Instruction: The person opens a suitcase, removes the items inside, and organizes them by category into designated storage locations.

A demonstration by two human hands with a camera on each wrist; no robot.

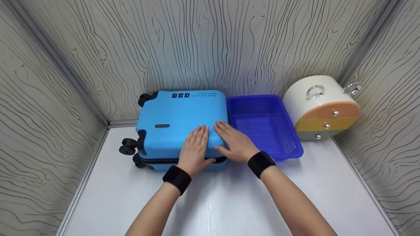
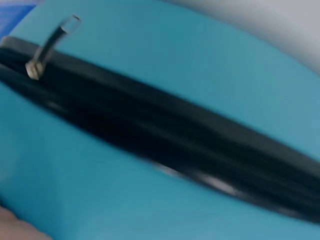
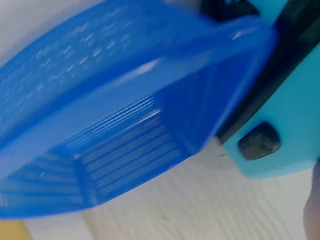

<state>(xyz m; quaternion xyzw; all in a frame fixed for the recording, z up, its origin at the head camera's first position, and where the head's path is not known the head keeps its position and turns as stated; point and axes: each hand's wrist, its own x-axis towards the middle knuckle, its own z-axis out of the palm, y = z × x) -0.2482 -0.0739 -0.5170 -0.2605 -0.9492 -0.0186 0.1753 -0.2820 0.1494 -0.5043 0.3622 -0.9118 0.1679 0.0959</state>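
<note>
A light blue suitcase (image 1: 183,111) lies flat on the white table, its black wheels (image 1: 128,146) toward the left. My left hand (image 1: 194,147) rests with straight fingers on its lid near the front edge. Beside it my right hand (image 1: 237,142) lays extended fingers on the lid's right front corner, the thumb apart. Along the suitcase's side runs a black zipper band (image 2: 150,110), with a metal zipper pull (image 2: 47,50) in the left wrist view. In the right wrist view, only a sliver of the hand (image 3: 312,205) shows at the right edge.
A blue perforated plastic basket (image 1: 297,152) stands right of the suitcase, close against it. Farther right is a round white drawer box (image 1: 300,93) with orange, yellow and grey-green drawers. Wood-grain panels (image 1: 203,42) enclose the white table (image 1: 210,203) at the back and sides.
</note>
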